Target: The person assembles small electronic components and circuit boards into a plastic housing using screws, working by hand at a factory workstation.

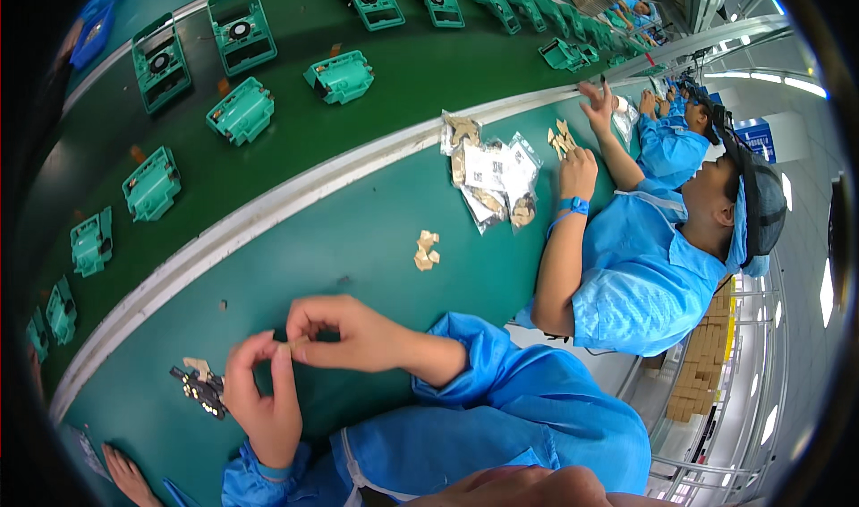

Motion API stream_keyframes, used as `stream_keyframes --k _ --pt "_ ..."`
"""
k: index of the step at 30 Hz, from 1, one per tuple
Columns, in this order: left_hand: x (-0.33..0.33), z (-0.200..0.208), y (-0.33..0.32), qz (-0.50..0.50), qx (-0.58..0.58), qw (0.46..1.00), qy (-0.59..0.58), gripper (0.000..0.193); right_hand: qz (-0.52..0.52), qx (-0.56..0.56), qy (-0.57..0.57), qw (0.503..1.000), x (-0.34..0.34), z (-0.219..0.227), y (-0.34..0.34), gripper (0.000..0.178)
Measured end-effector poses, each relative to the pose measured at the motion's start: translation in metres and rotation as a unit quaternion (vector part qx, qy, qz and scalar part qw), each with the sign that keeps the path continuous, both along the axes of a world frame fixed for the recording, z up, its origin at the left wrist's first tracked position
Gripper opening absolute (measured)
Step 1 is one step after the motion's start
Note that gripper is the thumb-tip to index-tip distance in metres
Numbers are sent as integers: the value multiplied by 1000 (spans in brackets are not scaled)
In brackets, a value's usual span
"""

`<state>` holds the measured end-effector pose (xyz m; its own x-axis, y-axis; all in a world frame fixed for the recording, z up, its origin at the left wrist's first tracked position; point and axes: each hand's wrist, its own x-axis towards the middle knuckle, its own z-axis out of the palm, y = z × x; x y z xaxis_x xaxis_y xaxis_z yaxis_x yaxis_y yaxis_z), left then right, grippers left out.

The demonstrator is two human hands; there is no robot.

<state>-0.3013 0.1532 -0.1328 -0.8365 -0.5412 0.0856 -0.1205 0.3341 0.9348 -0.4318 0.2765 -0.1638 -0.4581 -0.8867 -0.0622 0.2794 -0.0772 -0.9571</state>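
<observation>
I am pinching a small tan piece (pixel 293 345) between my 2 hands, just above the green surface (pixel 376 238); my left hand (pixel 261 398) is closing thumb and forefinger narrowly on its left end, and my right hand (pixel 344 332) is gripping its right end the same way, the other fingers curled loosely. The piece is tiny and mostly hidden by my fingertips, so I cannot tell its exact shape; I am judging it to be light, thin and easily bent, so the edges are the place to hold it, with fingertips only and little pressure. Just left of my left hand a dark strip of small parts (pixel 201 388) is lying on the surface; a little heap of tan pieces (pixel 426 250) is sitting further off, near a co-worker's clear packets (pixel 490 178); teal housings (pixel 240 111) are riding the darker belt beyond.
</observation>
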Motion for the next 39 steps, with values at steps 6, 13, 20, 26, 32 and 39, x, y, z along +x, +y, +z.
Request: stream_keyframes --k 6,13,20,26,32,39 --pt "-8 1 7 17 19 1000 7 22 -1 -5 -55 998 -13 7 2 9" --pt "-17 -1 7 27 76 997 12 21 18 -10 -56 998 -19 -1 2 11" --pt "-24 -2 11 35 205 977 46 24 1 24 -45 999 -24 7 8 12" --pt "-23 -7 7 34 289 955 53 25 7 21 -60 998 -23 10 6 11" --pt "-24 -1 8 78 87 985 129 21 -68 2 -74 995 -25 4 7 10" --pt "-26 -8 9 53 -169 974 139 14 -82 2 -74 994 -21 6 5 15"
